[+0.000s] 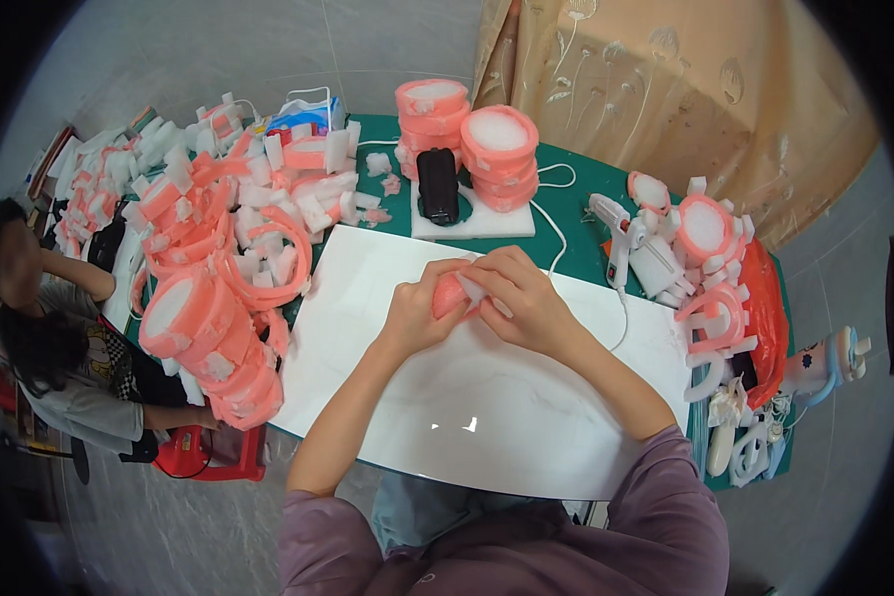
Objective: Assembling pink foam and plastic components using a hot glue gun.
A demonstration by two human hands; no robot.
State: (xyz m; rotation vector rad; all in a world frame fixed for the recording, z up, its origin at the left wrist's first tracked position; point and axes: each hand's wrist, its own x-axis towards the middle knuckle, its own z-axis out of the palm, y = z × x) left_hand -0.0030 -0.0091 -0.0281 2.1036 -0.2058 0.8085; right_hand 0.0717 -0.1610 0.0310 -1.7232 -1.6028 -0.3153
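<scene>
Over the white board (397,417), my left hand (415,310) has its fingers wrapped round a small pink foam piece (449,296). My right hand (519,298) pinches a small white foam bit (473,289) against that piece's right side. The two hands meet, and the fingers cover much of both pieces. Beyond them a black oblong object (437,187) rests on a white foam sheet (512,223). To the right of my hands lies a white hot glue gun (616,238), its cord trailing down onto the board.
Stacked pink-and-white foam rounds (499,139) stand at the back. Pink rings and white blocks (268,258) heap up on the left, beside a tall pink stack (214,338). More foam parts (707,226) and a red plastic bag (765,328) crowd the right. Another person (79,348) sits at far left.
</scene>
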